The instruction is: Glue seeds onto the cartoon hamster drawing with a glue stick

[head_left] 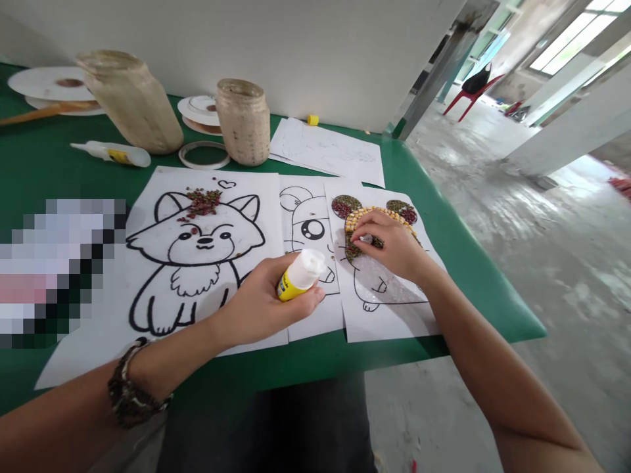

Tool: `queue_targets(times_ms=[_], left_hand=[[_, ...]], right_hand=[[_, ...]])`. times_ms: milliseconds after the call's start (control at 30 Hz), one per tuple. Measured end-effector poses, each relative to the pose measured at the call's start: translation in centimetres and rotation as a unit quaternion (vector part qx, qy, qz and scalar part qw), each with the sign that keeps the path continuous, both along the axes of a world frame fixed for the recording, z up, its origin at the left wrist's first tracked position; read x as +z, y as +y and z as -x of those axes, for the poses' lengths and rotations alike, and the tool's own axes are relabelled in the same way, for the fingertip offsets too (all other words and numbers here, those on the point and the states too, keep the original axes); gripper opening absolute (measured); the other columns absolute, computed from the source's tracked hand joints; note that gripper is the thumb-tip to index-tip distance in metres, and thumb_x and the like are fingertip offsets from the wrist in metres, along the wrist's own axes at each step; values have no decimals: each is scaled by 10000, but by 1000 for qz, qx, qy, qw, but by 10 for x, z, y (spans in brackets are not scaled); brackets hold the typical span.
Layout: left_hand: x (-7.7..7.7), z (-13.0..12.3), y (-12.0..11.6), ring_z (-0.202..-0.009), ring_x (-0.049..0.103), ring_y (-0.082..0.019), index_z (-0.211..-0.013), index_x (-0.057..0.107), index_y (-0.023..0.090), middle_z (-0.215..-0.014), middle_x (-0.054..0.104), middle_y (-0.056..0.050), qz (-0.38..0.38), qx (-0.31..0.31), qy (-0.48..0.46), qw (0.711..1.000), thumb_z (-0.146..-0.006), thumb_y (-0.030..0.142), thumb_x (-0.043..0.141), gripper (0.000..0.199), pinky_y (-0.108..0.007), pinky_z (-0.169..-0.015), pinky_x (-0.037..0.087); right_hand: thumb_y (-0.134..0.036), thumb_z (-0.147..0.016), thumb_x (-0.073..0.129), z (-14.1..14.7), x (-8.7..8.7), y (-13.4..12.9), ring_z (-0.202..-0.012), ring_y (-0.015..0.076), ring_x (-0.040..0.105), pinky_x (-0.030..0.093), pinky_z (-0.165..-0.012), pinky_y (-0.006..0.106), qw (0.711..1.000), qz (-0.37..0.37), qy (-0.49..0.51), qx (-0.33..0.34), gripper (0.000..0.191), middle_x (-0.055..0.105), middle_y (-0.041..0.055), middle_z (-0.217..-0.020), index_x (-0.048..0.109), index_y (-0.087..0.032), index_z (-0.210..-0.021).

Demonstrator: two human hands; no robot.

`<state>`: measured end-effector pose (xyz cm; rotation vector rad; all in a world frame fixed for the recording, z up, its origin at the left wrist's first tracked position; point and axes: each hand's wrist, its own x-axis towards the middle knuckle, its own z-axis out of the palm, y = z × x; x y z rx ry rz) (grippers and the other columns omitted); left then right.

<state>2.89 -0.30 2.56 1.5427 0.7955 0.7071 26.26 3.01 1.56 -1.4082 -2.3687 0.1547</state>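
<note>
My left hand (271,295) is wrapped round a glue bottle (296,281) with a yellow label and white top, held above the middle drawing (315,322). Over the right-hand drawing (384,325), my right hand (392,243) has its fingers pinched on a small, pale, shiny piece I cannot make out. That drawing has ears filled with green and red beans, a band of yellow kernels on the head and a shiny coating on the body. The fox drawing (202,282) at the left carries a small heap of red and green beans (203,202).
Behind the drawings stand two jars (244,121), ribbon spools (197,112), a tape ring (204,155), a second glue bottle (116,153), more paper (328,150) and a yellow cap (313,120). A blurred-out object lies left. The green table (473,276) ends at the right.
</note>
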Motion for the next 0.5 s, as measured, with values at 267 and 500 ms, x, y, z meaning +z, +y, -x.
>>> queue_targets(times_ms=[267, 500], left_hand=[[0, 1, 0, -347, 343, -18, -566, 384, 183, -479, 382, 89, -3, -9, -13, 1000, -692, 169, 489, 164, -141, -314, 295], [-1, 2, 0, -347, 347, -18, -576, 396, 180, -477, 384, 91, -5, -10, -11, 1000, -693, 163, 487, 149, -139, -322, 312]], right_hand=[[-125, -779, 516, 2, 1, 3, -860, 179, 526, 425, -807, 361, 1000, 15, -1, 14, 99, 546, 51, -852, 528, -185, -701], [-159, -794, 509, 2, 0, 4, -887, 189, 520, 421, -833, 388, 1000, 15, -14, 10, 112, 532, 61, -892, 555, -193, -698]])
